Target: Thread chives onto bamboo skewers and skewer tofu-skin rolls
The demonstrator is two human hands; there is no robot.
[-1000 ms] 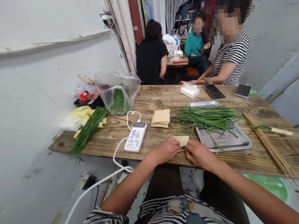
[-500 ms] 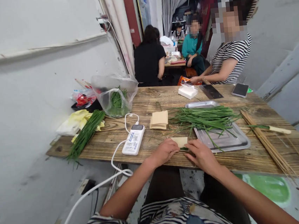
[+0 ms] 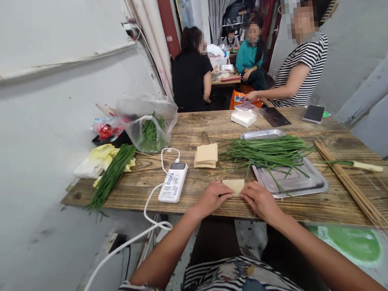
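Note:
A square beige sheet of tofu skin (image 3: 233, 185) lies at the table's near edge between my hands. My left hand (image 3: 213, 198) pinches its near left corner, fingers closed. My right hand (image 3: 261, 199) grips the near right corner, thumb and fingers together. The sheet's near edge looks turned over, and no green shows at it now. Just beyond stands a stack of similar tofu skin sheets (image 3: 206, 155). Right of it, a heap of long green chives (image 3: 266, 151) lies across a metal tray (image 3: 317, 180).
A white power bank (image 3: 173, 183) with a cable sits left. Farther left are a chive bundle (image 3: 113, 177) and a clear plastic bag (image 3: 127, 117). Bamboo skewers (image 3: 346, 179) and a white-handled tool (image 3: 367, 166) lie right. A person in stripes (image 3: 305, 70) is beyond the table.
Green strands showing at the sheet's near edge are now covered. My right hand's fingers have drawn together. Across the table, the person in stripes has shifted an orange packet.

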